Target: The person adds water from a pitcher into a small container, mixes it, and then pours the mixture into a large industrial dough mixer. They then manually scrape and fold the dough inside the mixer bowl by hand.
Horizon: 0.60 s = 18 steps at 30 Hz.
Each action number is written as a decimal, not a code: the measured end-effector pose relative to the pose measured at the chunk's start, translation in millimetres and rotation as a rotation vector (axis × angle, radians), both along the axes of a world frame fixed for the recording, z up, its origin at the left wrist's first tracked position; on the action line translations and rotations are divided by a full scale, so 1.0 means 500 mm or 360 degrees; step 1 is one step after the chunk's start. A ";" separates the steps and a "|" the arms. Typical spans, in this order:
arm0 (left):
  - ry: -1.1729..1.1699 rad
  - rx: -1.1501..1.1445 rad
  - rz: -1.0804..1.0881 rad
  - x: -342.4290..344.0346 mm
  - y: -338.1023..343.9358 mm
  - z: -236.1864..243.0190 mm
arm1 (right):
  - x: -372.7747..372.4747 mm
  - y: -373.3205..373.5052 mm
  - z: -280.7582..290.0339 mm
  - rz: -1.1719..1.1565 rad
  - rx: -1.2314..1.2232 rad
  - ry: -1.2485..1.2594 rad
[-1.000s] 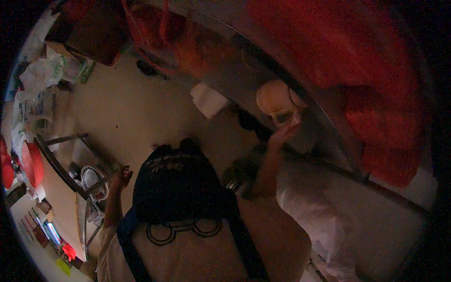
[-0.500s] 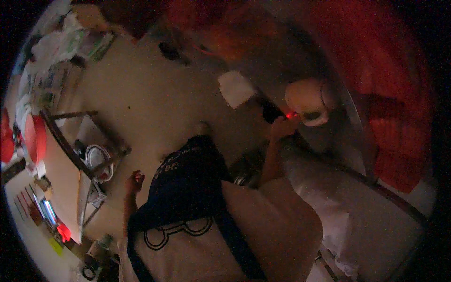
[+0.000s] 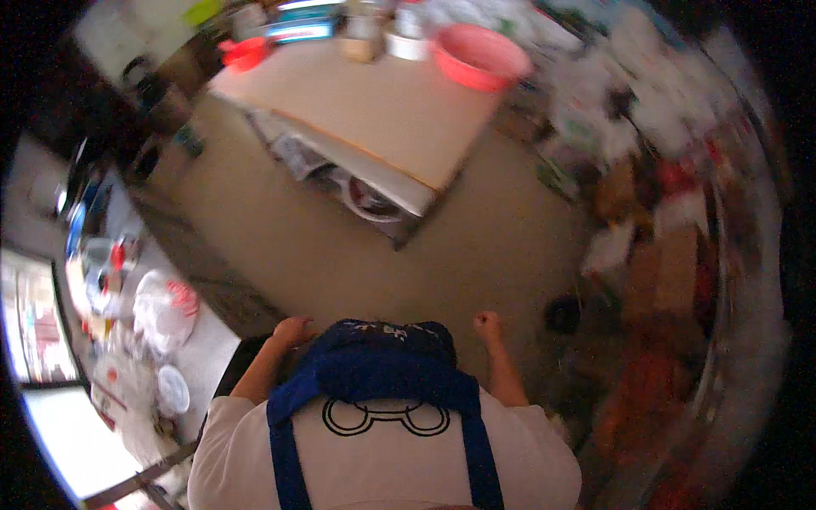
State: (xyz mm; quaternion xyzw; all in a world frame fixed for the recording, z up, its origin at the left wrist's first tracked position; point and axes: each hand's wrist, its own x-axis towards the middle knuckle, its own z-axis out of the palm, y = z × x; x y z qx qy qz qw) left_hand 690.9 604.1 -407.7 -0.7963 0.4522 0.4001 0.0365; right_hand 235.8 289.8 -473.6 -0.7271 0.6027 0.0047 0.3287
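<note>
Left hand [image 3: 293, 330] low beside my dark blue apron [image 3: 387, 378]; smeared, so I can't tell whether it is open or gripping. Right hand [image 3: 487, 325] just off the apron's other side, fingers looking curled; whether they close on anything, can't tell. The apron, on my front between both hands, is the nearest thing. Elbows bent, probably just to carry the arms free of my body.

Farther right, a dark round object [image 3: 561, 314] on the floor. Ahead, the bench [image 3: 365, 106]: pink basin [image 3: 480, 58], white container [image 3: 407, 46] and red vessel [image 3: 245, 54] sit toward its far side, likely so nothing gets knocked off the near edge. White bag [image 3: 166, 310] and round white lid or dish [image 3: 173, 389] at left.

Against a half-second ago: right hand was out by a pale rounded thing, red glow at the fingers; now lowered, no glow. Bench then at the left rim, now ahead.
</note>
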 end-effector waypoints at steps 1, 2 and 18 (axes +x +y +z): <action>0.0022 -0.0029 0.0136 0.043 0.022 0.000 | 0.107 -0.029 -0.019 0.0228 0.0217 0.0124; 0.0033 -0.0021 0.0253 0.065 0.050 -0.014 | 0.207 -0.042 -0.030 0.0417 0.0354 0.0181; -0.0341 -0.0125 0.1206 0.585 -0.030 0.027 | 1.475 -0.201 -0.161 0.1952 0.1509 0.0814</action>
